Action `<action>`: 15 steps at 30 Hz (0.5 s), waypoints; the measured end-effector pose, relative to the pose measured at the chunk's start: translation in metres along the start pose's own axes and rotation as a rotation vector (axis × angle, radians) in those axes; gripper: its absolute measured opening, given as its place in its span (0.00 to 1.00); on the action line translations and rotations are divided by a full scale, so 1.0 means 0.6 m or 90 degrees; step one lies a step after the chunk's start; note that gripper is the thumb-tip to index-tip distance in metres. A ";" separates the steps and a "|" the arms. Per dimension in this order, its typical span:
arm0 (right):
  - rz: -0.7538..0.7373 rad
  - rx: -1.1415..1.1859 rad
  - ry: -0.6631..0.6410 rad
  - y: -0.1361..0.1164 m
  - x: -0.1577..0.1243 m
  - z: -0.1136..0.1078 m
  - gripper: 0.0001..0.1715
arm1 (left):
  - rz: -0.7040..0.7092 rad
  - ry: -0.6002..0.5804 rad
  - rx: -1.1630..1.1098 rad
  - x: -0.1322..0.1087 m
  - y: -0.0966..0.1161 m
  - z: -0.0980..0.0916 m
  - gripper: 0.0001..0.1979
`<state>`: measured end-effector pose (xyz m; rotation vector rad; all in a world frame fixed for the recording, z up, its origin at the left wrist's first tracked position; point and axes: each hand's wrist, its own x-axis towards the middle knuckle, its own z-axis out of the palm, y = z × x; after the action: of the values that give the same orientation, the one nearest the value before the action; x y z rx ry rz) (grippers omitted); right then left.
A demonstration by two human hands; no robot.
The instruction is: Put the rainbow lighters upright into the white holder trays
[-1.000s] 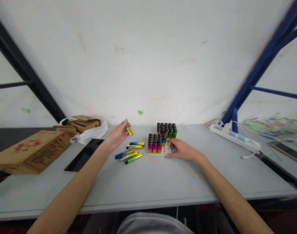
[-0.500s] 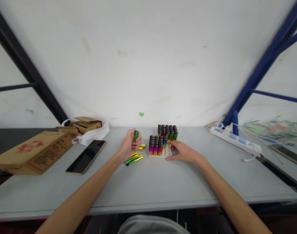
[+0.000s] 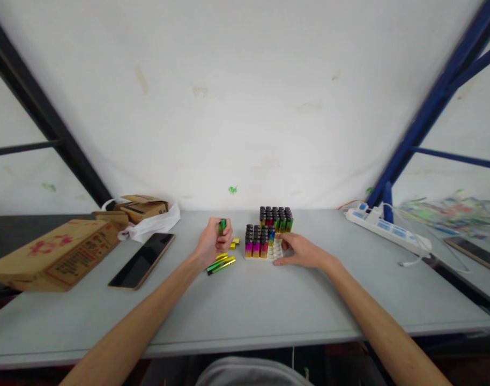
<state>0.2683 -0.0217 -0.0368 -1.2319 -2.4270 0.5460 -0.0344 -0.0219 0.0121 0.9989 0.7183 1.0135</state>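
My left hand [image 3: 213, 242] is closed around a green lighter [image 3: 222, 226] with a dark top, held upright above the table. Below it, several loose green and gold lighters [image 3: 222, 265] lie on their sides. My right hand [image 3: 297, 249] grips the right edge of a white lighter tray [image 3: 273, 254], thumb at the near corner and fingers at the far side. Upright lighters [image 3: 256, 247] in pink, purple and red fill the tray's left part; a blue and yellow one [image 3: 271, 236] stands behind, and bare slots show at the right.
A full block of upright lighters [image 3: 276, 220] stands behind the tray. To the left are a phone [image 3: 142, 261], a white plastic bag [image 3: 158, 221] and cardboard boxes [image 3: 60, 252]. A power strip [image 3: 390, 231] with cables lies on the right.
My left hand has dipped very slightly with the green lighter, which tilts a little differently. My right hand stays at the tray.
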 end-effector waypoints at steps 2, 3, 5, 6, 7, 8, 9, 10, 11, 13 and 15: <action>0.001 -0.001 0.002 0.001 0.000 0.001 0.43 | 0.003 0.011 0.021 0.002 -0.001 0.000 0.18; 0.003 -0.003 0.003 0.001 0.000 0.001 0.43 | 0.005 0.015 0.035 0.004 -0.001 0.001 0.18; 0.002 -0.008 0.003 0.000 0.001 0.001 0.43 | 0.013 0.015 0.062 0.006 0.000 0.003 0.19; -0.001 -0.011 0.004 0.000 0.001 0.001 0.42 | 0.021 0.010 0.074 0.007 0.002 0.004 0.20; -0.005 -0.012 0.006 -0.001 0.001 0.000 0.42 | 0.031 0.005 0.084 0.008 0.003 0.006 0.20; -0.010 -0.012 0.009 -0.002 0.001 -0.001 0.41 | 0.042 0.002 0.092 0.008 0.005 0.009 0.19; -0.014 -0.011 0.011 -0.004 0.001 -0.001 0.40 | 0.053 0.003 0.101 0.007 0.007 0.011 0.18; -0.017 -0.010 0.013 -0.005 0.001 -0.002 0.39 | 0.061 0.007 0.110 0.006 0.008 0.014 0.17; -0.018 -0.010 0.014 -0.006 0.001 -0.003 0.38 | 0.066 0.014 0.117 0.005 0.009 0.016 0.16; -0.017 -0.013 0.013 -0.007 0.001 -0.004 0.36 | 0.067 0.030 0.122 0.003 0.010 0.019 0.15; -0.016 -0.020 0.014 -0.009 0.001 -0.005 0.34 | 0.061 0.044 0.115 0.002 0.009 0.019 0.15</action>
<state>0.2660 -0.0235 -0.0316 -1.2115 -2.4388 0.4854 -0.0257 -0.0235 0.0215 1.1677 0.8359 1.0842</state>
